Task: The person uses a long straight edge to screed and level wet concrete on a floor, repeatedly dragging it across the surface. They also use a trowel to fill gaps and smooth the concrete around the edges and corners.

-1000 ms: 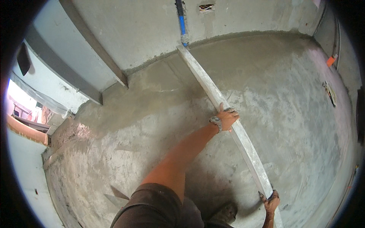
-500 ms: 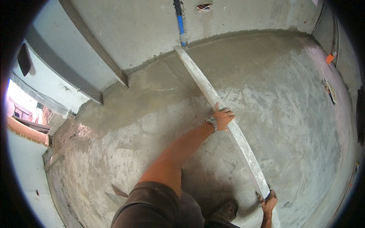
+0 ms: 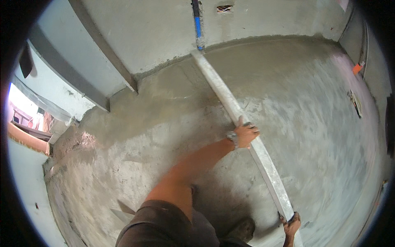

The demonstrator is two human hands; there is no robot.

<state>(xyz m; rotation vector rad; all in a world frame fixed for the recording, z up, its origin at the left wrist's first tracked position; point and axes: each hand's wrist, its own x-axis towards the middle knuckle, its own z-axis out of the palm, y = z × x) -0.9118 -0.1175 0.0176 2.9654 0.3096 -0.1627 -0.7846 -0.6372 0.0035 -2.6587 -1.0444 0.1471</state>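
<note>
A long, pale metal straightedge (image 3: 266, 164) with cement smears runs diagonally across the grey cement surface (image 3: 164, 140), from the far edge to the lower right. My left hand (image 3: 247, 135), with a watch at its wrist, is closed over the bar near its middle, thumb pointing up along it. Lower down, my right hand (image 3: 292, 224) grips the near part of the bar; its fingers look dirty with cement. The surface is darker and looks wet toward the far edge, lighter and patchy near me.
A blue and black conduit (image 3: 198, 24) sits in a groove beyond the bar's far end, beside a box with wires (image 3: 224, 9). Another wire box (image 3: 354, 103) and an orange object (image 3: 357, 68) lie at right. A pointed grey piece (image 3: 123, 210) is near my left sleeve. Opening (image 3: 29, 107) at left.
Both hands and the straightedge have shifted slightly down and to the right in the picture, partly with the view itself. Both hands keep their grip.
</note>
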